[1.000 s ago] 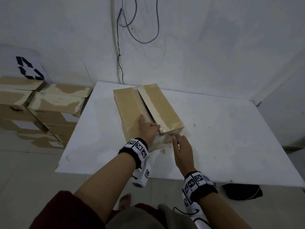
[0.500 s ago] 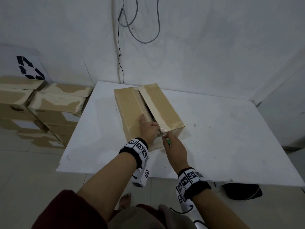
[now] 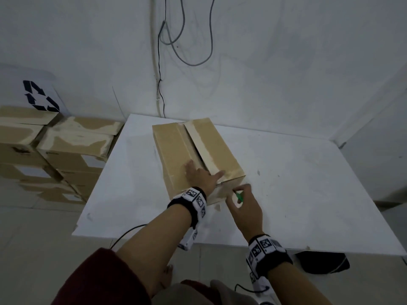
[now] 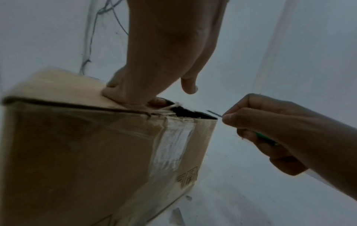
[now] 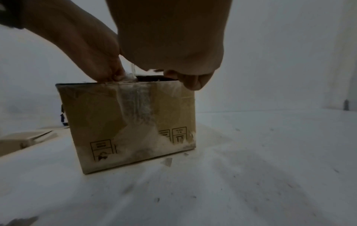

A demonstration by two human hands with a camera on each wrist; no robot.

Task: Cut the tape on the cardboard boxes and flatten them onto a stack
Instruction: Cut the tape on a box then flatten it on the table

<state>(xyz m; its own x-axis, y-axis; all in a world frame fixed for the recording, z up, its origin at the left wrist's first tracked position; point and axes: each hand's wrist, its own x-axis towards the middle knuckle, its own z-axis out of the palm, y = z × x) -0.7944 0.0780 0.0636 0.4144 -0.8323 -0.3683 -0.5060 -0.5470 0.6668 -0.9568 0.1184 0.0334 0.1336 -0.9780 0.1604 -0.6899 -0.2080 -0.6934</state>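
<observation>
The cardboard box [image 3: 193,150] sits on the white table [image 3: 297,194], toward its left half, its top seam parted along the middle; the left hand [image 3: 201,175] lies on the left flap near the close edge, fingers spread flat; the right hand [image 3: 244,205] hovers just beside the box's near right corner, its grip pinching a green-handled cutter [image 3: 239,196]; more boxes [image 3: 72,148] stand stacked on the floor left of the table.
</observation>
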